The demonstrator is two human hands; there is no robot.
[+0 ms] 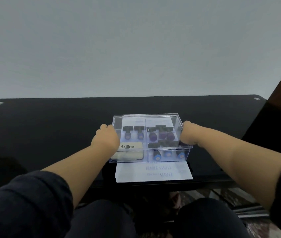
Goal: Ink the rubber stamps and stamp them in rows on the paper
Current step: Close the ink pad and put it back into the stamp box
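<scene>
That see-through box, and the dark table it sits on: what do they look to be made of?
The box looks like clear hard plastic, glossy: the stamps and ink pad show through its walls. The table seems black glass or lacquered board, smooth with a faint sheen; which one is unclear.

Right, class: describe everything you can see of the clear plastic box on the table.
The clear plastic box is a shallow, see-through rectangle with a lid on, divided into compartments. It sits flat on sheets of white paper on the black table. Inside lie rubber stamps with dark handles, some purple-ended, some blue-ended, and a cream ink pad tin marked Artline at the near left. The left hand grips its left side and the right hand its right side.
</scene>
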